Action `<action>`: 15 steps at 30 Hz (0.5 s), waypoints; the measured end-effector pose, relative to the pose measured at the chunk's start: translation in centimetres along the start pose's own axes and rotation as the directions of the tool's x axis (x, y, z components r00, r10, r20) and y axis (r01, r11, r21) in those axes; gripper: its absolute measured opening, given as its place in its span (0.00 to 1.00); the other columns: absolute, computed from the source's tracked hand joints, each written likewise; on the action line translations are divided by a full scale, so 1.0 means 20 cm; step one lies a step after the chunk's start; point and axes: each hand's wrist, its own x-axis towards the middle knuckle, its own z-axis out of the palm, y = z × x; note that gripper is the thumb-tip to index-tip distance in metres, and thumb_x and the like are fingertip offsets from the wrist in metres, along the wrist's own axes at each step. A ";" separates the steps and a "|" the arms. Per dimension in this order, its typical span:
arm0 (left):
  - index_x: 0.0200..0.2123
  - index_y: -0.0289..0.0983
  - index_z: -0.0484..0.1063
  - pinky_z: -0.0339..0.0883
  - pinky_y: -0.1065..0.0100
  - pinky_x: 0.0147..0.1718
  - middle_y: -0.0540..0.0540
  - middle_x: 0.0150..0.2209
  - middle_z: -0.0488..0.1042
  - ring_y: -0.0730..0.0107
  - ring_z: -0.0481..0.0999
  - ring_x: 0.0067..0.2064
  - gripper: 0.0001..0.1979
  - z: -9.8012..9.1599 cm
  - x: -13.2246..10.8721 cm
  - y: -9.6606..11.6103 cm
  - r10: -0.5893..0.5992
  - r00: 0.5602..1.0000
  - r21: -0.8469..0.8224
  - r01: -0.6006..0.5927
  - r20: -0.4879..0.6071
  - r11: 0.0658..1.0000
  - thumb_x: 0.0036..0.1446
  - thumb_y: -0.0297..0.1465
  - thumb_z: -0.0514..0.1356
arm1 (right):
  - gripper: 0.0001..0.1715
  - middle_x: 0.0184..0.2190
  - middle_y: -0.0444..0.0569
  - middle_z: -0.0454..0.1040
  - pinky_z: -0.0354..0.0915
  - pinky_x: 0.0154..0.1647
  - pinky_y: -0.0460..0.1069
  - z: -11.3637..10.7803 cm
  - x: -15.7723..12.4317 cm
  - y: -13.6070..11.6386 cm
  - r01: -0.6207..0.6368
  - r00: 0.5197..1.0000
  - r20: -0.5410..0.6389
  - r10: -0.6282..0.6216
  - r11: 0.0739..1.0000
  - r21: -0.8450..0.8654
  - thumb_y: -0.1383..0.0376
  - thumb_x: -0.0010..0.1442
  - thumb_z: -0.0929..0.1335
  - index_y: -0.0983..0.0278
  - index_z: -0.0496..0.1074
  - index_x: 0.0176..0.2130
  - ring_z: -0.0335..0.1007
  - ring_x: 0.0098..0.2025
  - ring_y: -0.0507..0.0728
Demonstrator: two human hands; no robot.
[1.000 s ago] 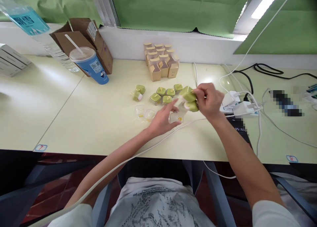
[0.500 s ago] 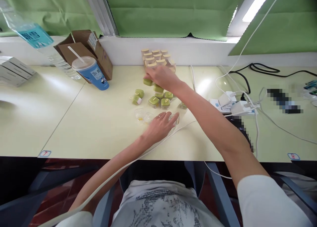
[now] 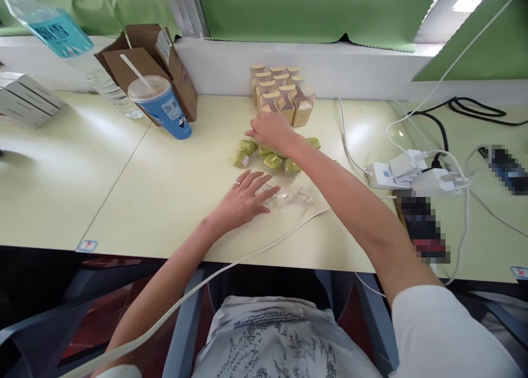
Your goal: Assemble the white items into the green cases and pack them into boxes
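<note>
My left hand [image 3: 244,201] is spread over the table, its fingertips beside and partly over small clear plastic shells [image 3: 284,197]. No object shows in its grasp. My right hand [image 3: 271,130] reaches across, palm down, just above a cluster of small olive-green rounded cases [image 3: 273,162]. Its visible fingers point left and look loosely apart, with nothing seen in them; the underside is hidden. One green case [image 3: 241,158] with a pale pink-white end lies at the cluster's left. Directly behind the right hand stand several small open kraft boxes [image 3: 303,111] in rows.
At the left are a blue cup [image 3: 171,116] with a straw, an open cardboard box [image 3: 187,89] and a large clear bottle [image 3: 61,34]. A power strip [image 3: 381,175] with chargers and a phone [image 3: 423,224] lie right. A white cable [image 3: 264,250] crosses in front.
My left hand has moved left off the clear shells, uncovering more of them. My right hand has shifted slightly left and nearer, away from the kraft boxes. The head view has tilted down.
</note>
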 end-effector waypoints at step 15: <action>0.70 0.38 0.64 0.79 0.49 0.56 0.37 0.60 0.84 0.40 0.83 0.61 0.35 -0.09 0.54 -0.03 -0.638 0.761 -0.213 0.647 0.117 0.732 0.63 0.35 0.71 | 0.23 0.59 0.60 0.79 0.65 0.45 0.54 -0.10 -0.51 0.14 0.035 0.989 0.148 -0.023 0.996 -0.079 0.76 0.72 0.66 0.62 0.83 0.58 0.74 0.55 0.65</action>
